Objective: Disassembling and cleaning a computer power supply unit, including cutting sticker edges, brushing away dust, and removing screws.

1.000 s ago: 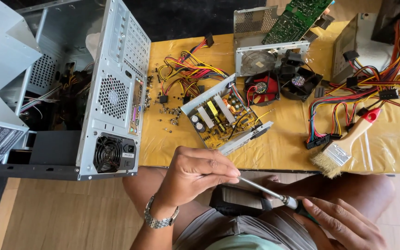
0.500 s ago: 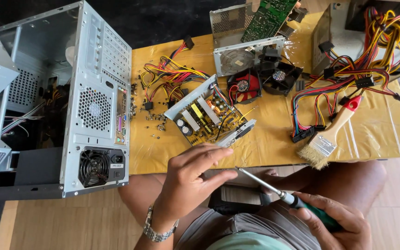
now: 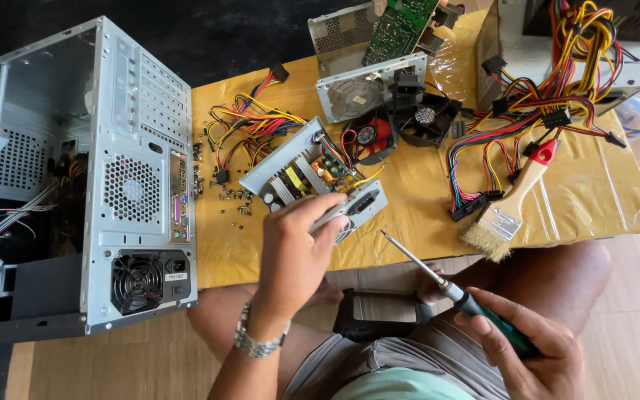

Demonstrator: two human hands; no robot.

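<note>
My left hand (image 3: 299, 248) grips the near edge of an opened grey power supply unit (image 3: 301, 174) that lies on the yellow-covered table (image 3: 409, 192), its circuit board and coils exposed. My right hand (image 3: 531, 348) holds a green-handled screwdriver (image 3: 438, 278) low over my lap; its metal tip points up-left toward the unit's corner and stops a little short of it. A metal watch is on my left wrist.
An open silver computer case (image 3: 124, 185) stands at the left. Bundles of coloured wires (image 3: 246, 126), a red fan (image 3: 368, 137), a black fan (image 3: 424, 118), a grey fan housing (image 3: 357, 92), a green circuit board (image 3: 398, 30) and a red-handled brush (image 3: 516, 196) lie on the table. A dark box (image 3: 379, 311) sits between my legs.
My left hand moved forward and took hold of the power supply's near edge. My right hand lifted the screwdriver, and its tip now points at the unit.
</note>
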